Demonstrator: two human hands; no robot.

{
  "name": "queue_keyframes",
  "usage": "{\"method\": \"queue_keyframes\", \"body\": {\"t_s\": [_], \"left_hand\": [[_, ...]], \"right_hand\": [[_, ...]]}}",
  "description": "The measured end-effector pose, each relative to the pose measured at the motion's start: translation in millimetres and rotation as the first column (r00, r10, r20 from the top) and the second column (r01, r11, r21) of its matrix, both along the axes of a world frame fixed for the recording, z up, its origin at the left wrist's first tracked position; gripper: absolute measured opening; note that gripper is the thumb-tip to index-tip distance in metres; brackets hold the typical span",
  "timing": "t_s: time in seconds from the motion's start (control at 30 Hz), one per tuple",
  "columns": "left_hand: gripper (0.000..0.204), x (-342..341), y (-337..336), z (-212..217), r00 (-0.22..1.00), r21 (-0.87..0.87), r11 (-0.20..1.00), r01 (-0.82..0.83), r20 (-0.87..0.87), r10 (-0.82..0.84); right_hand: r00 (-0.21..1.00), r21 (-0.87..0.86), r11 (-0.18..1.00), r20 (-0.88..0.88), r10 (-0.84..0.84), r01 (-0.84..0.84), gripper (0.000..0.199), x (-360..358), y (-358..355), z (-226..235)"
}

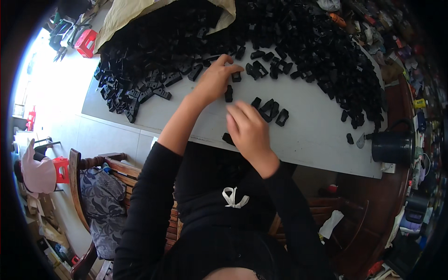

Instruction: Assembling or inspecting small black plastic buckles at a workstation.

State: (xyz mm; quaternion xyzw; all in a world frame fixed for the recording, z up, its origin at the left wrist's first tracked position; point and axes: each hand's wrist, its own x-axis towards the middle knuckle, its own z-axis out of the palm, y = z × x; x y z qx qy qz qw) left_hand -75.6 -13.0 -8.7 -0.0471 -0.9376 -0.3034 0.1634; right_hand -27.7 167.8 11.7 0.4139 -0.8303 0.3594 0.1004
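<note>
- Fingers of the left hand point(215, 79) pinch a small black plastic part point(236, 76) beside the black heap point(186, 42).
- Right hand point(247, 128) is blurred over the grey table point(317, 140); its grip cannot be told.

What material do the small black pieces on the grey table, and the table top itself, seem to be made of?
The small black pieces look like moulded plastic: identical hollow shapes with a dull, faintly glossy finish. The table top seems a thin grey board, perhaps laminate, smooth and matt with a pale cut edge; the picture leaves this open.
</note>
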Motion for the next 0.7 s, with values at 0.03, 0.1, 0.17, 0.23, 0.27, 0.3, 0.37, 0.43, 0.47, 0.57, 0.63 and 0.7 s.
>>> {"method": "queue_keyframes", "body": {"t_s": [0.03,0.1,0.17,0.23,0.27,0.3,0.37,0.43,0.47,0.57,0.63,0.7], "left_hand": [[0.04,-0.7,-2.0,-4.3,1.0,-0.004,1.0,0.0,-0.003,0.0],[0.041,-6.9,-4.9,-4.9,0.997,0.053,0.998,0.045,0.059,-0.048],[0.037,2.4,-8.1,0.6,0.998,-0.002,0.999,0.053,-0.04,-0.053],[0.033,15.7,-9.3,2.6,0.999,-0.106,0.994,0.04,0.035,-0.036],[0.026,25.5,-9.8,1.1,0.997,-0.023,0.999,0.037,-0.07,-0.039],[0.026,34.1,-7.6,-0.5,0.997,-0.023,0.999,0.032,-0.066,-0.033],[0.017,50.8,5.1,2.2,0.994,0.156,0.982,0.11,0.004,-0.112],[0.016,71.8,24.4,13.2,0.985,0.241,0.966,0.088,0.122,-0.12],[0.016,76.0,33.7,17.9,0.964,0.32,0.945,0.063,0.225,-0.14],[0.017,80.3,50.0,19.7,0.93,0.276,0.96,0.051,0.338,-0.147],[0.018,78.6,52.9,5.4,0.948,0.291,0.953,0.085,0.272,-0.167],[0.018,78.5,53.9,1.8,0.981,0.304,0.946,0.111,0.119,-0.153]], "right_hand": [[0.997,0.057,0.996,0.023,-0.073,0.072,0.027,-6.7,-15.3,1.5],[0.992,0.141,0.982,-0.012,-0.128,0.129,0.025,-20.4,-29.6,-8.8],[0.986,0.219,0.962,-0.033,-0.161,0.164,0.023,-24.7,-32.6,-18.6],[0.987,0.202,0.969,0.035,-0.155,0.145,0.023,-20.4,-23.6,-26.0],[0.988,0.202,0.97,0.039,-0.148,0.137,0.023,-15.3,-17.7,-24.9],[0.99,0.115,0.985,0.041,-0.137,0.132,0.022,-9.6,-8.3,-21.9],[0.989,0.037,0.99,0.047,-0.137,0.135,0.022,0.1,13.3,-15.6],[0.959,-0.115,0.973,0.228,-0.171,0.201,0.02,9.3,32.2,-9.9],[0.929,-0.13,0.966,0.33,-0.169,0.222,0.019,12.6,43.2,-7.1],[0.801,-0.174,0.944,0.583,-0.131,0.281,0.02,19.6,73.1,-17.6],[0.795,-0.168,0.925,0.576,-0.188,0.341,0.023,22.5,79.2,-26.2],[0.849,-0.142,0.931,0.472,-0.235,0.336,0.025,23.0,81.1,-27.1]]}}
